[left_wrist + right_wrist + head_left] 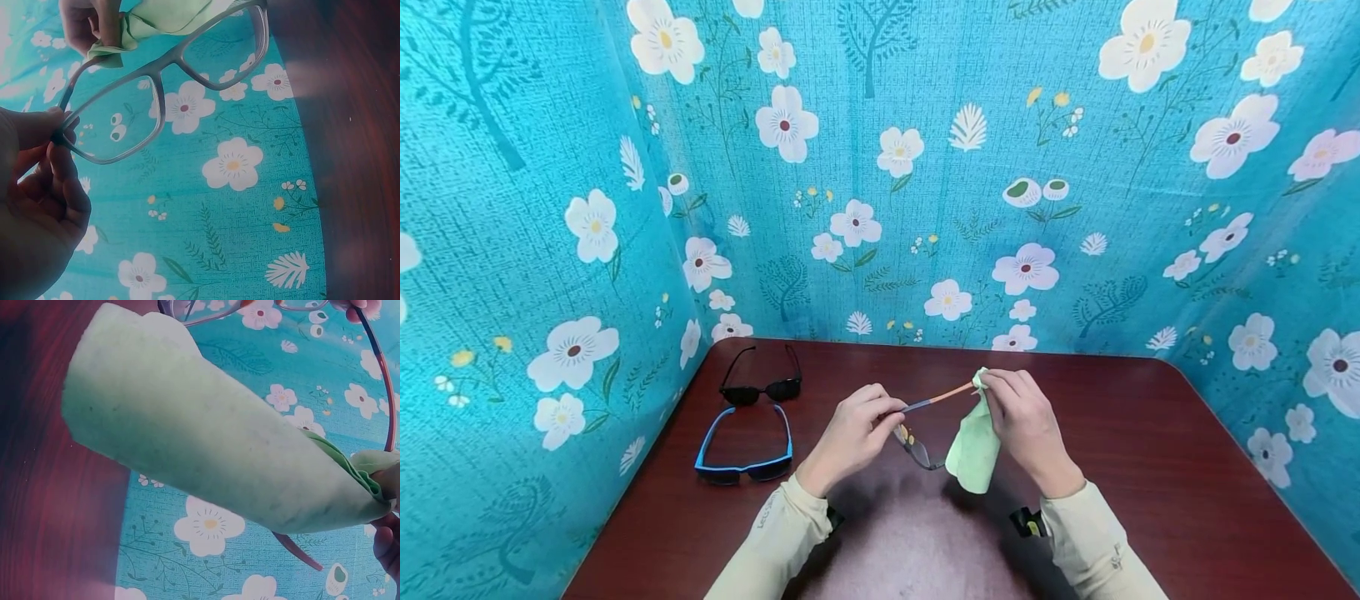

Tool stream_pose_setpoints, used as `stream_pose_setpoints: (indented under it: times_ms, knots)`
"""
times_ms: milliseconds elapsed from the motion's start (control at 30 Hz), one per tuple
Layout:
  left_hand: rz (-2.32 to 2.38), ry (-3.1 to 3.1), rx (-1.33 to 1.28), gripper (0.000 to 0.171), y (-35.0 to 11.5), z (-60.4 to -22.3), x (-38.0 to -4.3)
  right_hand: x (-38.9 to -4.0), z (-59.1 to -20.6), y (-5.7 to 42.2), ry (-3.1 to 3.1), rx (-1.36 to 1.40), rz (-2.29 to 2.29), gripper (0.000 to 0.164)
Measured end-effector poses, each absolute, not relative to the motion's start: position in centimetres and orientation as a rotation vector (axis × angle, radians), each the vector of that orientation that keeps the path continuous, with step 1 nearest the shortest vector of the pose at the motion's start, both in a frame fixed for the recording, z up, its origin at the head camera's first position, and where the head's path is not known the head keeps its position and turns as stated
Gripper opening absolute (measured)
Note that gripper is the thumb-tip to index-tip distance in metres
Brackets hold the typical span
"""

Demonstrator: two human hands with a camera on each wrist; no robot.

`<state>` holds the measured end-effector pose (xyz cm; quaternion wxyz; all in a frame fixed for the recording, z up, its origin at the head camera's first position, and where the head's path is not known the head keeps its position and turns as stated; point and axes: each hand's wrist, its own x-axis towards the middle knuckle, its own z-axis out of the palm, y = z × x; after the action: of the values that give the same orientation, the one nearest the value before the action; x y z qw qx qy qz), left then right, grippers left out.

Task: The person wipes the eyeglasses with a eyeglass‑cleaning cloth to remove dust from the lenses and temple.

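Note:
My left hand [854, 433] pinches a pair of eyeglasses [161, 65] at the corner where one temple meets the frame. The glasses have clear lenses and are held up over the table. Their temple, dark near the hinge and orange farther along, runs across to my right hand [1026, 421]. With the fingertips of that hand I pinch a pale green cloth [973, 454] around the temple's end. The rest of the cloth hangs down below, and in the right wrist view it covers much of the glasses.
Blue-framed sunglasses [743, 468] lie on the left of the dark red table [1157, 475], temples unfolded. Behind them sit black sunglasses [762, 392], also unfolded. A blue flowered curtain [925, 217] surrounds the table's back and sides.

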<state>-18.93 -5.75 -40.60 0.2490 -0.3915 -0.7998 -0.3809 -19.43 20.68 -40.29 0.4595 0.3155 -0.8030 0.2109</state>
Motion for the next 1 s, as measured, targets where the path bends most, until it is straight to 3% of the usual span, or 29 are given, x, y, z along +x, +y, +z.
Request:
stream_pose_setpoints:
  times_ms: [300, 400, 600, 1000]
  knots:
    - [-1.080, -2.227, -1.049, 0.008, -5.4, -40.5, -18.7, -19.2, -40.3, 19.9, -1.911, 0.832, 0.518, 0.017]
    - [-1.073, -2.225, -1.038, 0.008, -5.0, -40.5, -18.6, -19.0, -40.5, 19.1, -1.904, 0.875, 0.509, 0.027]
    - [-1.058, -2.205, -0.998, 0.007, -4.4, -40.6, -18.4, -18.7, -40.8, 17.9, -1.905, 0.901, 0.483, 0.031]
    - [-1.042, -2.184, -0.990, 0.006, -4.3, -40.7, -18.4, -18.8, -40.8, 16.9, -1.868, 0.955, 0.455, 0.028]
